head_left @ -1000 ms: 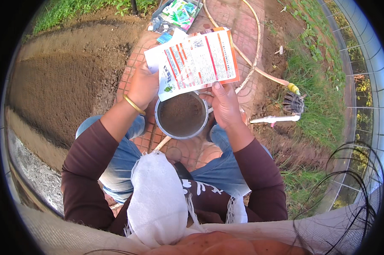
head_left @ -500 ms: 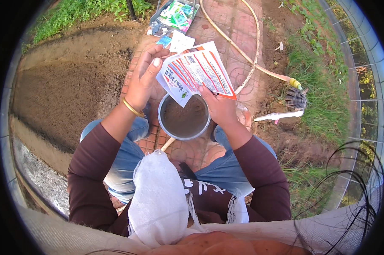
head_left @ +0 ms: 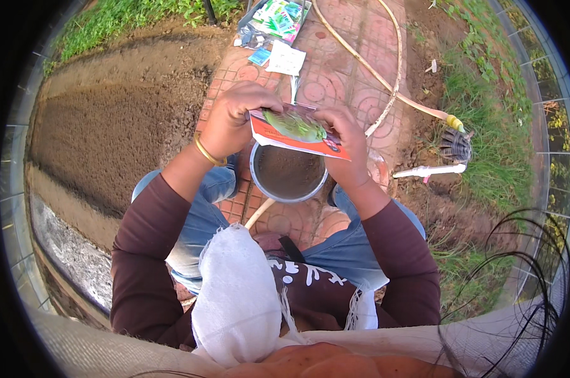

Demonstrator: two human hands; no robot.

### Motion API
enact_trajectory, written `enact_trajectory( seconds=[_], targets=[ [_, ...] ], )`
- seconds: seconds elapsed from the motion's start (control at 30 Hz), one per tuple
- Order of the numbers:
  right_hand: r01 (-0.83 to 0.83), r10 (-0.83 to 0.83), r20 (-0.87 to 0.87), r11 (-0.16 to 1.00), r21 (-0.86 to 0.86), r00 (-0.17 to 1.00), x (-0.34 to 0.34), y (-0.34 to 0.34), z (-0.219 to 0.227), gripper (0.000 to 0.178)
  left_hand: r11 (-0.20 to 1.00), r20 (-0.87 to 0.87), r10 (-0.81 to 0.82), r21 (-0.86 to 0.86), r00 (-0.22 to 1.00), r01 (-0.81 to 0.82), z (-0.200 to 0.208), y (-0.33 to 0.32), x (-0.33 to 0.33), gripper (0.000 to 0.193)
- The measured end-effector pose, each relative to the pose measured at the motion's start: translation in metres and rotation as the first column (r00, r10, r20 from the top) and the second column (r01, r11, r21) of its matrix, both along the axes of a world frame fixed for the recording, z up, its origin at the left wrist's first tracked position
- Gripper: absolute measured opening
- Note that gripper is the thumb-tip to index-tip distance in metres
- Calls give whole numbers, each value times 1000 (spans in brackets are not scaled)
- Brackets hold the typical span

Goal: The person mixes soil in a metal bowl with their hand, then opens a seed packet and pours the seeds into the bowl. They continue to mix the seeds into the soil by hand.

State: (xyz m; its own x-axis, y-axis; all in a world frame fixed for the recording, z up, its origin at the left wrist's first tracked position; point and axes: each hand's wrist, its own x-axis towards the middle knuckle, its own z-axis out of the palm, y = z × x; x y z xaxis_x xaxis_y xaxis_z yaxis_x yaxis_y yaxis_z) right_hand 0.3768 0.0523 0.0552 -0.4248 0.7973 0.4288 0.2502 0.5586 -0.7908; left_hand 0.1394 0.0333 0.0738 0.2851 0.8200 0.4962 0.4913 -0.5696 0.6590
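Observation:
My left hand (head_left: 242, 114) grips the left end of a seed packet (head_left: 295, 126), fingers curled over its upper edge. At the other end, my right hand (head_left: 349, 135) pinches the packet between thumb and fingers. The packet is tilted, its face showing a green leafy vegetable above an orange-red band. Just below and behind it stands a round bucket (head_left: 256, 179) between my knees, holding brown soil (head_left: 288, 173). A thin white strip (head_left: 294, 88) shows beyond the packet's top edge; what it belongs to is hidden.
Ahead on the red paving lie a white paper (head_left: 286, 58), a small blue packet (head_left: 259, 57) and a tray (head_left: 304, 19) of colourful packets. A pale hose (head_left: 360, 60) curls to the right, near a white pipe (head_left: 433, 171). A bare soil bed (head_left: 108, 138) lies left.
My left hand, raised with fingers apart before, has closed on the packet's left end. The packet has turned from its printed-text side to its picture side. The view has shifted slightly.

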Motion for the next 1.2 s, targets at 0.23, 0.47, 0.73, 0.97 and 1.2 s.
enact_trajectory(
  seconds=[0.23, 0.47, 0.73, 0.97, 1.2],
  targets=[
    [-571, -306, -588, 153, -806, 748, 11, 12, -8, 30, 954, -130, 113, 291, 985, -71, 15, -6, 4, 13],
    [-488, -104, -600, 482, -728, 793, 5, 4, -4, 29, 881, 99, 388, 252, 916, -400, -3, 0, 22, 18],
    [-272, -27, -436, 747, -607, 900, 2, 0, -4, 19, 631, 401, 325, -766, 857, 119, -53, -8, -18, 65],
    [-103, -55, -225, 765, -635, 973, 1, -2, -16, 17, 753, 840, 295, -498, 456, 430, -9, -15, 24, 82],
    [-143, -78, -302, 753, -642, 950, -4, 0, -17, 18, 758, 630, 316, -617, 709, 210, -16, -16, 26, 32]
  ],
)
